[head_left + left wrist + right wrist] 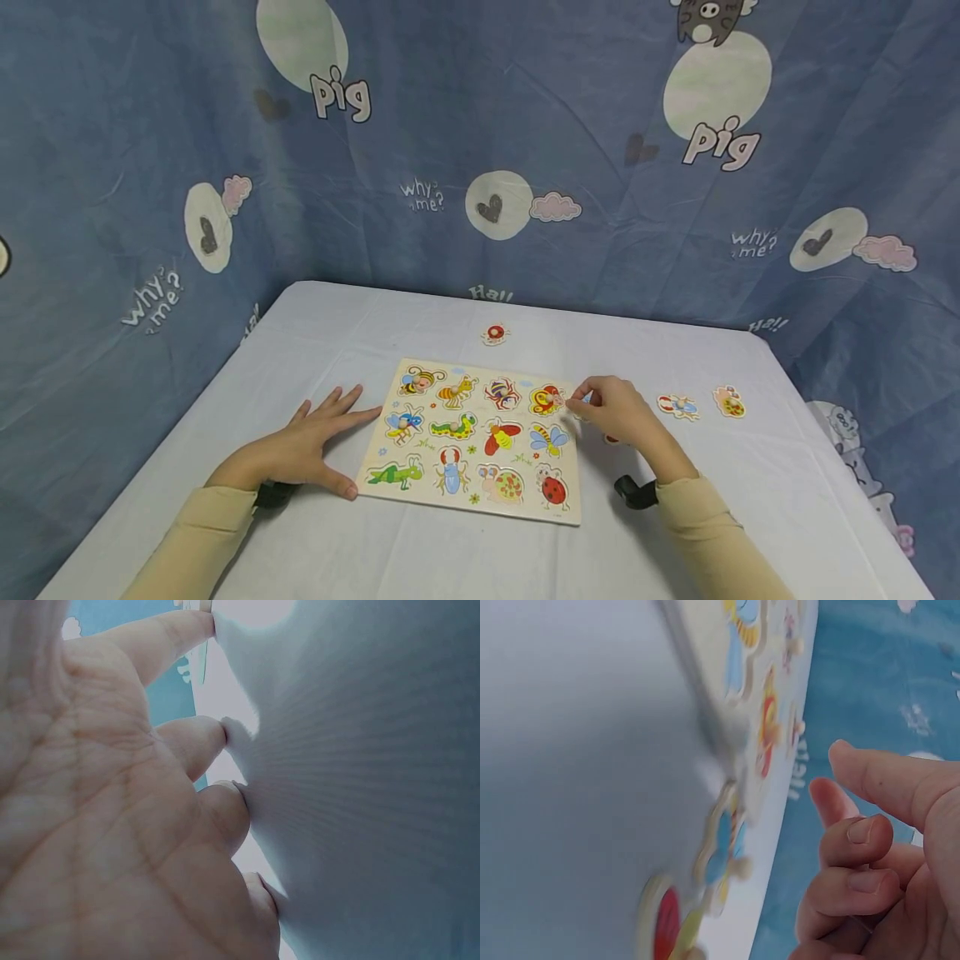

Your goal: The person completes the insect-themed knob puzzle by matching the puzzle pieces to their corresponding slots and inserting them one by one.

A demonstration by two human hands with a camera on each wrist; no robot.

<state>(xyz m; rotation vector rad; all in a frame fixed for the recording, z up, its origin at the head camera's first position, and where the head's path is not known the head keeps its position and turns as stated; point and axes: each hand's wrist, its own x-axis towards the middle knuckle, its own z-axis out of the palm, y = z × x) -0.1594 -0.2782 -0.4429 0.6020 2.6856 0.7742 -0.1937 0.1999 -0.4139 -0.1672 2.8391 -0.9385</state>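
Note:
A wooden insect puzzle board (528,510) lies flat on the white table. My left hand (307,446) rests with fingers spread beside it, thumb and index fingertips at its left edge; the left wrist view shows the fingertips (214,739) on the cloth. My right hand (618,412) hovers by the top right corner, nearest the butterfly piece (546,400). In the right wrist view its thumb and index finger are apart, the other fingers loosely curled, holding nothing. Below it a blue-winged knobbed piece (721,847) and a red-and-green piece (667,922) lie beside the board.
A round red piece (495,334) lies behind the board. Farther right are a stag beetle piece (678,407) and a snail piece (729,402). Several knobbed pieces, among them a bee (420,382) and a caterpillar (453,426), sit in the board. A patterned blue curtain (600,267) hangs behind the table.

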